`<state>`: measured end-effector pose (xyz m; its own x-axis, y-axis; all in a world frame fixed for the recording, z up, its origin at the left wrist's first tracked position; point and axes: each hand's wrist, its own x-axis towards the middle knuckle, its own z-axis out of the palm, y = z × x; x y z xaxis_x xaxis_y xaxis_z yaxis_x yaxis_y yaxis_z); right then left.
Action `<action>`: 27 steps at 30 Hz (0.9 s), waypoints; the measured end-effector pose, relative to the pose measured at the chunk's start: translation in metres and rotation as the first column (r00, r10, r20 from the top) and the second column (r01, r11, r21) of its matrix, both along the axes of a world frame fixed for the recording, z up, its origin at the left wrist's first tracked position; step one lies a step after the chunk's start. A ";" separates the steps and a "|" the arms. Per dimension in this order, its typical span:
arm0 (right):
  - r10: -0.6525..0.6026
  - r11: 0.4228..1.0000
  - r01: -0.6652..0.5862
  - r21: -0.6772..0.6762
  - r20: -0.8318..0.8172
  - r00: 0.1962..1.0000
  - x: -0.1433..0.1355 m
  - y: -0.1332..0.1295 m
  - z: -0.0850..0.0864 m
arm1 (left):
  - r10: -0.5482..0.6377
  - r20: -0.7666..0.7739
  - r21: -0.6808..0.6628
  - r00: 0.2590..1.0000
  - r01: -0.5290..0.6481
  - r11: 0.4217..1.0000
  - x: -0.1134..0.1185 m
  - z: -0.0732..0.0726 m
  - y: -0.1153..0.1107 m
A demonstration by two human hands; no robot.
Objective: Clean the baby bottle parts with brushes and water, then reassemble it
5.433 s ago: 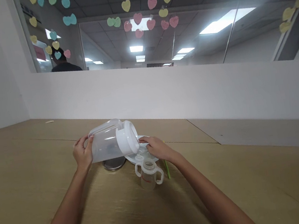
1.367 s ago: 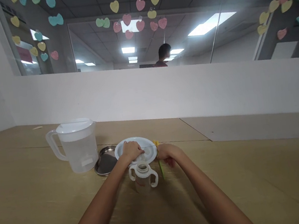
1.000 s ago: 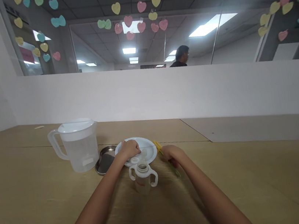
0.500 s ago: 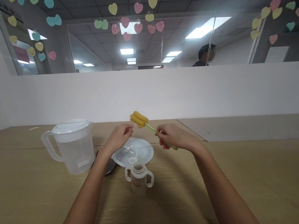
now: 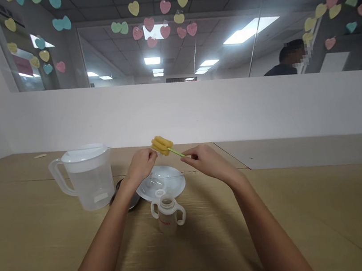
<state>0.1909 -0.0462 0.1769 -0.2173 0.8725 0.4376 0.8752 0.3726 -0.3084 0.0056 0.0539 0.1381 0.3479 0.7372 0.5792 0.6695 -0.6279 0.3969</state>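
Observation:
My right hand (image 5: 202,158) is closed on the thin green handle of a sponge bottle brush (image 5: 162,145) with a yellow head, held in the air over the far side of the white bowl. My left hand (image 5: 143,163) pinches a small clear piece (image 5: 157,153) close against the brush head; its exact kind is hard to make out. Below both hands the white bowl (image 5: 176,185) holds a clear dome-shaped part (image 5: 156,184). Nearer to me stands an uncapped baby bottle (image 5: 168,218), upright, with two side handles and red print.
A translucent lidded pitcher (image 5: 93,179) stands on the left of the tan table (image 5: 217,247). A dark round dish (image 5: 133,201) lies partly behind my left forearm. A white wall rises behind the table, and a person (image 5: 286,60) shows through the window above it.
The brush and my right hand have shifted slightly left, bringing the yellow head over my left fingertips. My right fingers have changed their grip on the handle. The person behind the window moved right.

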 end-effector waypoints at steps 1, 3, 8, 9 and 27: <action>0.007 1.000 -0.007 -0.014 0.003 1.000 0.001 -0.001 0.001 | 0.015 0.000 -0.015 1.000 -0.015 1.000 0.000 -0.001 0.001; 0.013 0.999 -0.013 -0.043 -0.001 1.000 0.002 -0.005 0.003 | 0.064 0.001 -0.026 0.998 -0.064 0.998 -0.002 -0.002 0.003; -0.021 0.993 0.024 -0.112 0.028 0.999 0.003 -0.017 0.010 | 0.180 0.023 0.038 0.983 -0.181 0.983 -0.012 -0.003 0.013; -0.035 0.992 0.039 -0.119 0.040 0.999 0.003 -0.019 0.011 | 0.179 0.047 0.041 0.983 -0.181 0.983 -0.014 -0.002 0.014; -0.076 0.992 0.083 -0.095 0.073 0.994 0.003 -0.006 0.004 | -0.174 0.197 -0.090 0.965 0.195 0.977 -0.009 -0.001 0.008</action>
